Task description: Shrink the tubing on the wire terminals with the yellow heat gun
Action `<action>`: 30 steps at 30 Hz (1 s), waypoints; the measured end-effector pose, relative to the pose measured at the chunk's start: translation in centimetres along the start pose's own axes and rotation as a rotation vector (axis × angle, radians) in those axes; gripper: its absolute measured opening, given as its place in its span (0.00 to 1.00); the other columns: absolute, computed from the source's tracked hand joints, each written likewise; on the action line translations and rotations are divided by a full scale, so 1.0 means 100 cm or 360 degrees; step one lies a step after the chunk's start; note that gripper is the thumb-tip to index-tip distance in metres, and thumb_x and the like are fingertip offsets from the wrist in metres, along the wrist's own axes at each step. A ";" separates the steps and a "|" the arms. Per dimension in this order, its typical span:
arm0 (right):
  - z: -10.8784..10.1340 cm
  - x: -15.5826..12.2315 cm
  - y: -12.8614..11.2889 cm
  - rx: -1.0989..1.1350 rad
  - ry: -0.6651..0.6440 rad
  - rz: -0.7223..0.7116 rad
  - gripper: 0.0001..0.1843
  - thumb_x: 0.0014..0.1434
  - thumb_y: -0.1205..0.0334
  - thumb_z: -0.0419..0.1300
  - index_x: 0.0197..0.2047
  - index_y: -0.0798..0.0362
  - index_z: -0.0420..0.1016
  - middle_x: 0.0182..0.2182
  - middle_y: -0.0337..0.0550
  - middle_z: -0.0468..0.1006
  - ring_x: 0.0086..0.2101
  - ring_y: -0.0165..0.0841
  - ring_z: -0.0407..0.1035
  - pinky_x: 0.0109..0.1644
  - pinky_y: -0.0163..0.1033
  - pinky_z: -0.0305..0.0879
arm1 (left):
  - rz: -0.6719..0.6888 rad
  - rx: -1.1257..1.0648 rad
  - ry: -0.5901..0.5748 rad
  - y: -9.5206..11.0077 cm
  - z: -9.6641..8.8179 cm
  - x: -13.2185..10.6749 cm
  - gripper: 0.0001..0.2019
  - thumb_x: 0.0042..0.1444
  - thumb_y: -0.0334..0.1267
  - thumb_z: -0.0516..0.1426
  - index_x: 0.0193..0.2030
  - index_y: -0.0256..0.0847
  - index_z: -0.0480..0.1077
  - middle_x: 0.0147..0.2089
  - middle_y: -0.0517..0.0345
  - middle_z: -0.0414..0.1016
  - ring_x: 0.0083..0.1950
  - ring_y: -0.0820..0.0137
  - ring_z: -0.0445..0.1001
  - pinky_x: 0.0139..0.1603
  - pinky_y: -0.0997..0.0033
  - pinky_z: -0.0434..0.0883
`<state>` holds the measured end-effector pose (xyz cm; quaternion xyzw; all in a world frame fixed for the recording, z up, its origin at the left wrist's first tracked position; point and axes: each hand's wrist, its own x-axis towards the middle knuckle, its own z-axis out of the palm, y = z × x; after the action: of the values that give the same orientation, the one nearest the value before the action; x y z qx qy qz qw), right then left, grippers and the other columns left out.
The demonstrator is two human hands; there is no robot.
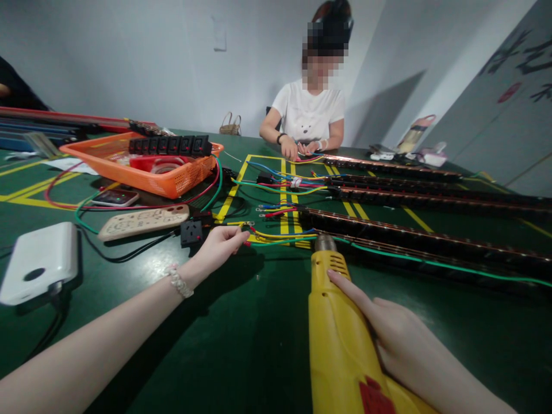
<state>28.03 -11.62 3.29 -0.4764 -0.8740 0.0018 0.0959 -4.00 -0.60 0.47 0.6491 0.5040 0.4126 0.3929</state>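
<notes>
My right hand (394,336) is wrapped round a yellow heat gun (334,328), index finger stretched along its side. The gun's metal nozzle (325,242) points at the near end of a long black power strip (414,244) with copper rails. My left hand (219,246), a bead bracelet on its wrist, pinches the ends of the coloured wires (276,236) that run from that strip. Fingers and thumb are closed on the wire tips.
An orange basket (172,178) holds black switches at the left. A beige socket strip (144,221), a phone (114,198) and a white power bank (38,261) lie near my left arm. More long strips (431,190) cross the green table. A person in white sits opposite.
</notes>
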 end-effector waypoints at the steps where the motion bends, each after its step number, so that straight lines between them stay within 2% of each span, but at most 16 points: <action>1: 0.000 0.000 0.000 -0.0003 -0.0015 0.0000 0.44 0.52 0.77 0.46 0.69 0.45 0.38 0.19 0.34 0.65 0.20 0.33 0.64 0.25 0.34 0.56 | 0.0003 -0.0001 -0.0003 0.000 0.000 0.000 0.20 0.54 0.48 0.54 0.18 0.38 0.57 0.18 0.66 0.56 0.21 0.77 0.56 0.24 0.75 0.53; 9: 0.003 0.007 -0.005 0.0013 -0.0040 -0.0054 0.45 0.52 0.76 0.49 0.69 0.45 0.37 0.20 0.33 0.66 0.20 0.32 0.62 0.25 0.33 0.54 | -0.0014 -0.0010 0.0024 0.001 0.002 0.002 0.20 0.54 0.47 0.54 0.18 0.38 0.57 0.17 0.66 0.56 0.21 0.77 0.55 0.25 0.75 0.52; 19: -0.001 0.048 -0.056 0.0007 -0.0241 -0.0293 0.50 0.47 0.80 0.50 0.69 0.47 0.35 0.20 0.31 0.60 0.20 0.30 0.54 0.26 0.32 0.48 | 0.0037 0.0016 0.0028 0.001 0.002 0.002 0.20 0.55 0.46 0.53 0.18 0.38 0.56 0.17 0.66 0.55 0.22 0.77 0.55 0.25 0.75 0.52; 23: -0.003 0.057 -0.069 0.0005 -0.0374 -0.0304 0.50 0.47 0.78 0.52 0.69 0.47 0.35 0.22 0.33 0.63 0.22 0.31 0.54 0.26 0.33 0.47 | 0.0045 0.0014 0.0038 0.001 0.002 0.003 0.20 0.55 0.47 0.53 0.18 0.38 0.57 0.18 0.66 0.56 0.22 0.77 0.55 0.25 0.74 0.53; 30: 0.000 0.065 -0.085 0.0025 -0.0370 -0.0381 0.51 0.46 0.76 0.51 0.69 0.46 0.32 0.25 0.35 0.69 0.22 0.32 0.56 0.27 0.35 0.46 | 0.0021 0.0044 0.0036 0.001 0.003 0.002 0.21 0.54 0.50 0.54 0.19 0.39 0.57 0.19 0.66 0.54 0.22 0.77 0.54 0.24 0.74 0.51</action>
<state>17.55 -10.80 5.16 -0.3646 -0.9297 0.0523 -0.0026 -3.69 -0.40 0.49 0.6531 0.5099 0.4154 0.3754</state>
